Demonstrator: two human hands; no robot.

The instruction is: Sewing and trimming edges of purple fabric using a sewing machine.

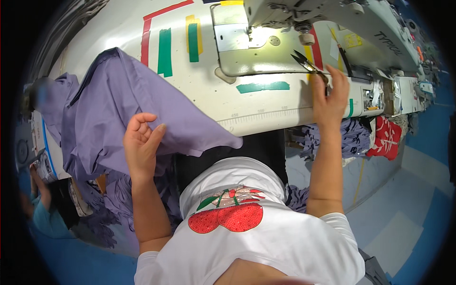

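two hands (140, 142) (330, 95) over a taped white table (199, 90), blue floor (418, 190) below.

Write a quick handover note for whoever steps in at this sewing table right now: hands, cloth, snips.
Left hand: open, palm up, resting on the purple fabric draped over the table's left edge.
Right hand: gripping small thread snips near the sewing machine.
The fabric lies left of the needle, not under the presser foot.
Done: nothing I can confirm as sewn.
Left: no seam visible; whether snipping is finished cannot be told.
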